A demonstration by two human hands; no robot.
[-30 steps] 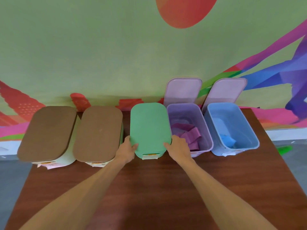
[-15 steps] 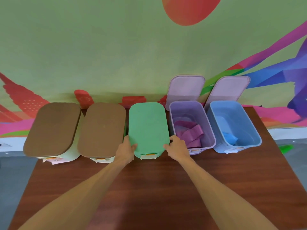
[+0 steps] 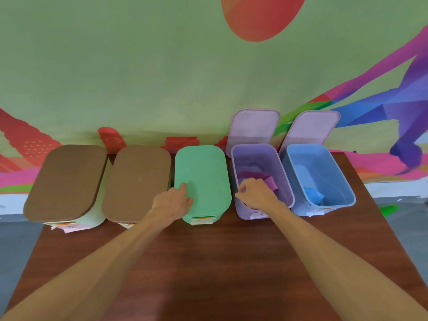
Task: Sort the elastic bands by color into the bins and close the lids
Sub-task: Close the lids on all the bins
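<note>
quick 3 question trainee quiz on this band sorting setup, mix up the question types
1. True or false: the left hand rests on the green lid.
2. How many of the five bins stand with their lids up?
3. Which bin is the right hand over? A green, B purple, C blue.

Key: 1 true. 2 two, the purple bin and the blue bin. 3 B.
</note>
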